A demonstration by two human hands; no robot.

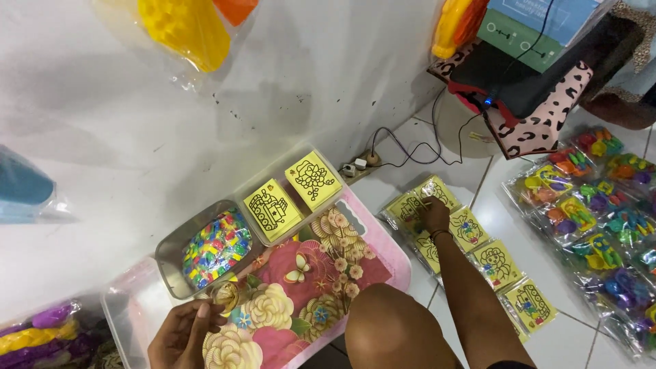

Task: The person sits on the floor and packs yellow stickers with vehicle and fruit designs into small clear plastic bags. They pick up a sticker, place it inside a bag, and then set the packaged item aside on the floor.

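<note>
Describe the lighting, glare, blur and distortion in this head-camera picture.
Head view: even indoor light, with soft shadows on the white wall; glare on the plastic wrap of the toy packs and on the clear roll under the left hand; wide-lens bending curves the floor tiles at the edges; the knee is close and soft; the right hand on the yellow cards is slightly blurred.

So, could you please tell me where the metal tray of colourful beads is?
In the head view, the metal tray lies left of centre by the wall, beside the yellow picture cards, above the left hand.
</note>
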